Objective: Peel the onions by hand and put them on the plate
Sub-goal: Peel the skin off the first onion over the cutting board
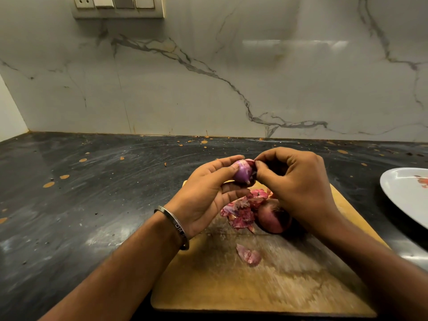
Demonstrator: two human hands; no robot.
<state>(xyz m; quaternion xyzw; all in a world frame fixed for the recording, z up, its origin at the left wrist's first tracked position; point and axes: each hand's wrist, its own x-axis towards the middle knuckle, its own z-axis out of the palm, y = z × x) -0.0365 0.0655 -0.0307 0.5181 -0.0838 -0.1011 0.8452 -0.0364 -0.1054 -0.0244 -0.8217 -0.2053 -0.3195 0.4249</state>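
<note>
Dark stone countertop [92, 193], speckled with orange spots, runs below a white marble-veined wall with a switch panel [118, 6] at upper left of the frame. Lower centre lies a wooden cutting board [266, 286]. Above it, the left hand [208, 193], a metal bangle [176, 228] on its wrist, cups a partly peeled purple onion [242, 171] with curled fingers. The right hand [298, 181] pinches a flap of skin at the onion's top. A second, unpeeled onion [273, 216] rests on the board beside a heap of peels [240, 212]; one loose peel [249, 254] lies nearer the bottom. At the right edge sits a white plate [407, 195].
</note>
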